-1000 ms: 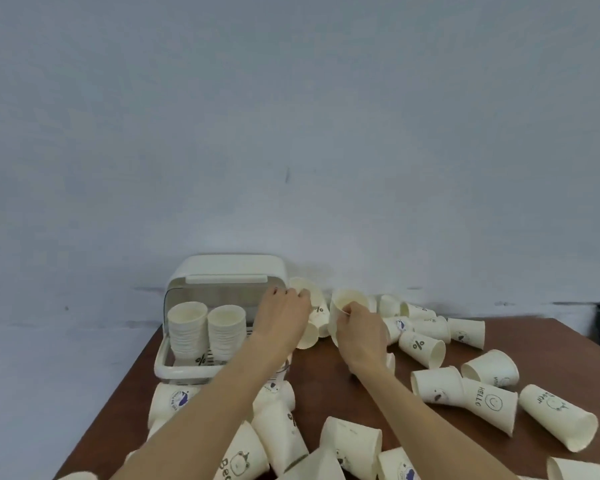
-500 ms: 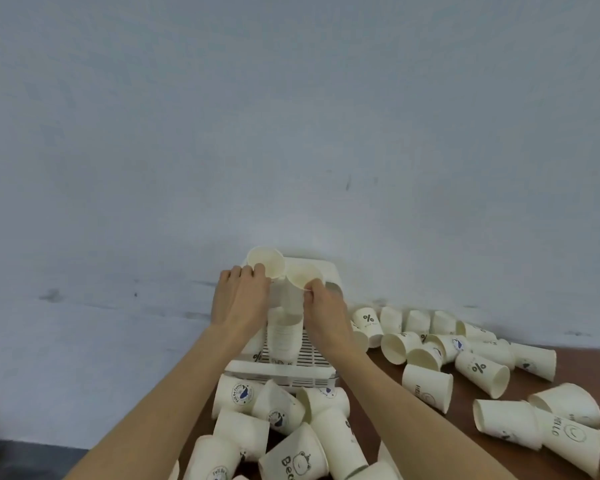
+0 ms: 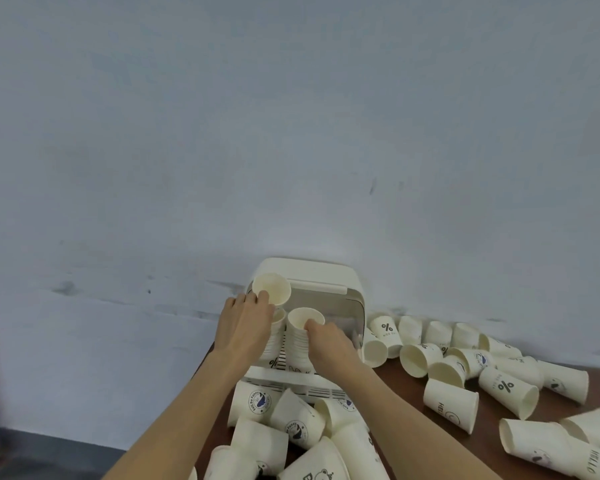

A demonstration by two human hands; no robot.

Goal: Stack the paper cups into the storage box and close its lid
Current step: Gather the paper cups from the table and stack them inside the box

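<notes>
Basically both hands were at the open storage box [image 3: 343, 299], lid up, at the table's [image 3: 409, 393] far edge against the wall. Left hand [image 3: 245, 327] pinched a tilted paper cup [image 3: 271, 288] by its rim, above the left stack [image 3: 274, 341] inside. Right hand [image 3: 329, 344] gripped the top cup [image 3: 305, 318] of the right stack [image 3: 298, 351], fingers curled on its rim. Loose cups [image 3: 451, 405] lay scattered on their sides in front of and right of the box.

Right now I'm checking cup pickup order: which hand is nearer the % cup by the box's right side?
Right. The right hand is inside the storage box, beside the % cup; the left hand is farther left.
</notes>
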